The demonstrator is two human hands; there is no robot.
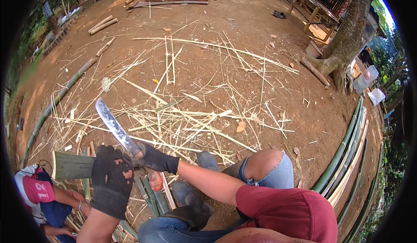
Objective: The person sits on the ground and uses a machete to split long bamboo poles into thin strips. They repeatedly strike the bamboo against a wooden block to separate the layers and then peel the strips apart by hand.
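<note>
The left hand (112, 173), in a dark glove worn through in patches, is closed around a wide green bamboo piece (71, 167); the piece sticks out to the left of the fist, and its part inside the grip is hidden. The right hand (153, 158), also gloved, is wrapped around the handle of a long knife (115, 126), just beside the left hand. The blade slants up and to the left above the ground (243, 21), its face marked with dark patches, and is clear of the bamboo piece. Below the two hands, green bamboo strips (150, 195) lie near the person's boots (186, 193).

A bucket (313, 50) stands tilted against the foot of a tree (347, 34), toward the far right of the ground; what it holds cannot be told. Nearer the ground's right edge are pale plastic bags (360, 84), their contents unclear.

Pale bamboo shavings (186, 121) litter the middle of the ground. Long split poles (343, 156) run along its right side, and a green pole (65, 89) lies along its left. A co-worker in a red shirt (41, 191) is at the near left, beyond the left hand.
</note>
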